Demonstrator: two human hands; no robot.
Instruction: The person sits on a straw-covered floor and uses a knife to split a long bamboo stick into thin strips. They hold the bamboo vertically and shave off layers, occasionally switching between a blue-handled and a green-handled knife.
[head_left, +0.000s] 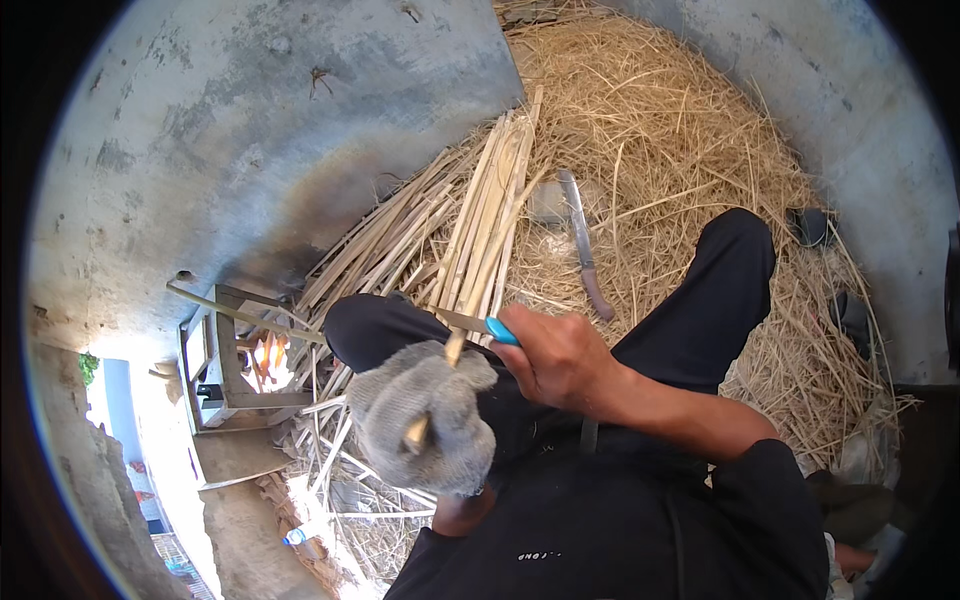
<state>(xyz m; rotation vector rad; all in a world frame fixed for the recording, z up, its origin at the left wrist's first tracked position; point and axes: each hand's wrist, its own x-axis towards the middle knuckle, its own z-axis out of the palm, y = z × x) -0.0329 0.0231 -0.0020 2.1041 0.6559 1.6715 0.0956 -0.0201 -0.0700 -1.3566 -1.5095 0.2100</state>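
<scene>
My left hand [385,415], in a grey knitted glove, is closed around a narrow pale strip [455,346], which looks like bamboo. One end sticks out of the fist near my lap, and the other runs up past the thumb. Bare, my right hand [560,355] grips a small knife by its turquoise handle [501,330]. The knife's blade [462,320] points left and lies across the strip just above the glove; whether it touches is hard to tell. Beyond my knees lies a bundle of long split strips [490,215].
A machete [578,225] with a worn brown handle lies on the shavings right of the bundle. Curly straw-like shavings [680,120] heap up against the grey walls [290,110]. At left stands a wooden frame [240,400]. Dark footwear [850,315] sits at far right.
</scene>
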